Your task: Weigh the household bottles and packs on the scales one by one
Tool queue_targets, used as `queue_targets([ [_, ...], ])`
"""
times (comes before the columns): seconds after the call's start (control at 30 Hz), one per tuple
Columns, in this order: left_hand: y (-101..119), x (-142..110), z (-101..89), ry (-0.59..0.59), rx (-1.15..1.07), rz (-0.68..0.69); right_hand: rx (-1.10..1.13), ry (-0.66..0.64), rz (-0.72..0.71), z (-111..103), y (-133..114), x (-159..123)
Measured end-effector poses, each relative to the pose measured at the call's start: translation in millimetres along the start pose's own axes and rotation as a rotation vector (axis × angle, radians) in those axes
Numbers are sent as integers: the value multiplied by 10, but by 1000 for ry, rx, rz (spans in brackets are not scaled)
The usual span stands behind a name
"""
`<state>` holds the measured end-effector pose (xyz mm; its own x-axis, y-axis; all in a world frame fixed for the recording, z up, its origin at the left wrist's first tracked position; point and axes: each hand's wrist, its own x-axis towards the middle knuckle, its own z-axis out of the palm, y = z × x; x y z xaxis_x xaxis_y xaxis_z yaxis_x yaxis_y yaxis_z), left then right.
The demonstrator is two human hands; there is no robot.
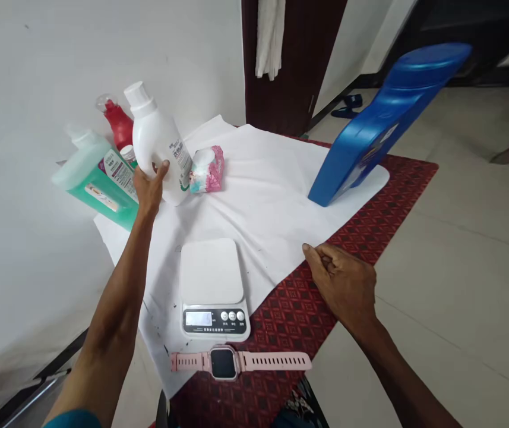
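My left hand [149,187] is wrapped round the handle of a white detergent bottle [160,142] with a white cap, at the back left of the table. Just right of that bottle lies a small pink and white packet [208,169]. Nearer to me is a white kitchen scale [212,273], its platform bare and its display too faint to read. A pink smartwatch [223,362] lies flat along the scale's front edge. My right hand [341,276] hovers by the table's right edge, fingers curled in, with nothing visible in them.
A green liquid bottle [103,178] and a red bottle [119,123] stand by the wall at left. A tall blue bottle [370,131] stands at back right. A wrinkled white cloth [272,196] partly covers the red patterned table [290,315].
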<state>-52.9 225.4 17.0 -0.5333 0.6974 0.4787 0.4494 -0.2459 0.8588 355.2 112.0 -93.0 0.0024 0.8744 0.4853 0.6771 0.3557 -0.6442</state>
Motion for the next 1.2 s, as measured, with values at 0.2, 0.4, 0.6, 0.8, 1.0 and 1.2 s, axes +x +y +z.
queue_targets([
  [0.2,35,-42,237,212,-103,-20,-25,-27,58,5,-18,23],
  [0.4,261,-477,-223,425,-72,-51,-6,-35,67,0,-35,30],
  [0.6,656,-951,-879,474,-45,-7,12,-42,100,-1,-62,32],
  [0.8,1226,-1435,-1192,312,-147,81,-18,-35,101,17,-65,33],
  [1.0,1474,-1799,-1004,133,-257,-10,-22,-30,100,29,-54,22],
  [1.2,1402,-2017,-742,30,-229,-51,-18,-49,133,16,-71,21],
])
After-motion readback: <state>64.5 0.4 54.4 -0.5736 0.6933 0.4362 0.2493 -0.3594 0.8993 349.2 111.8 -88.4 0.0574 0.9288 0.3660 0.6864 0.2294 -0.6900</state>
